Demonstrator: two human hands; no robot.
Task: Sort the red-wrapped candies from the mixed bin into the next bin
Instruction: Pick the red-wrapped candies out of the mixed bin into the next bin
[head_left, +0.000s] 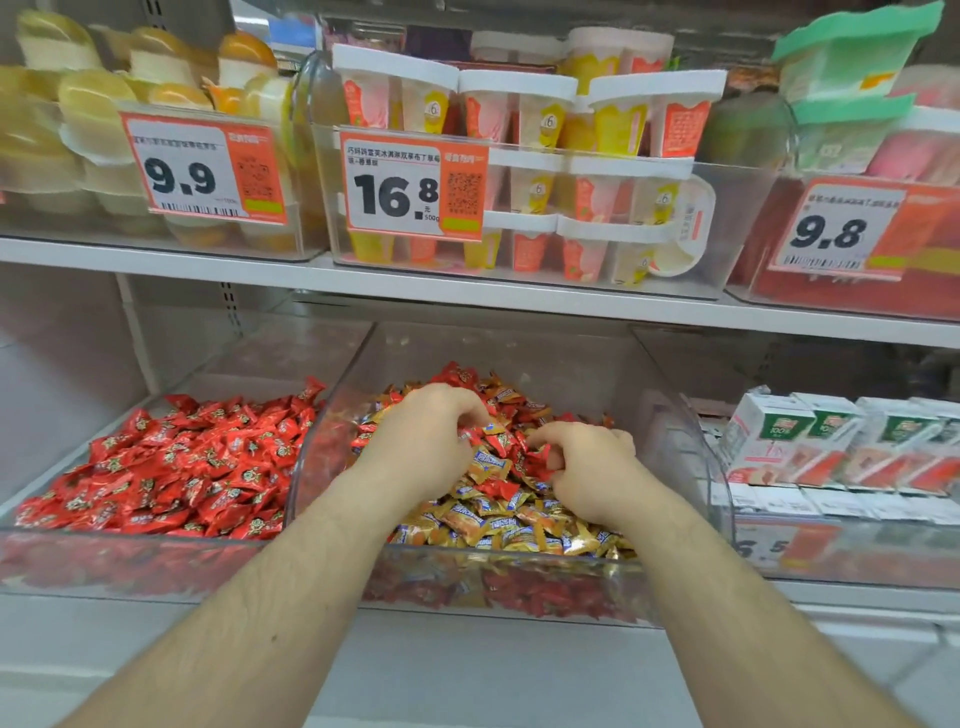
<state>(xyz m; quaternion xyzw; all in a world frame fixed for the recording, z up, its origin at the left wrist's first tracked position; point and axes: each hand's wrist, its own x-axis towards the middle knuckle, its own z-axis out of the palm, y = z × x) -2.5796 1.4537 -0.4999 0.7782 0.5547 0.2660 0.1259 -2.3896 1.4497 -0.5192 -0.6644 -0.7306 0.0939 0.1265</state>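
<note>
A shop's white metal shelving (467, 293) fills the view, with an upper shelf of clear tubs and a lower shelf carrying three clear bins side by side. On the far left of the lower shelf sits the clear plastic bin of red-wrapped candies (47, 535), its long axis running from the front edge back toward the rear wall; the red candies (171, 467) in it lie heaped at all angles, too many to count. Above it hangs an orange-and-white price tag reading 9.9 (202, 169) in front of a tub of yellow jelly cups (93, 119).

Just beside it, touching at the wall, stands the clear plastic mixed bin (519, 577), also running front to back, holding gold-and-blue wrapped candies (498, 525) mingled with red ones in an uncounted pile with no common direction. Two bare forearms reach into it from the front. The left hand (421, 436) rests on the pile with fingers curled down, its grip closed around red-wrapped pieces at its fingertips. The right hand (587, 467) lies close beside it, fingers bent, its grip pinching a red candy near the thumb. Above, a tag reading 16.8 (410, 187) fronts a tub of white-lidded twin pudding cups (571, 119).

On the right, small white drink cartons (831, 441) stand in rows, under a tag reading 9.8 (836, 228) and green-lidded tubs (852, 57).
</note>
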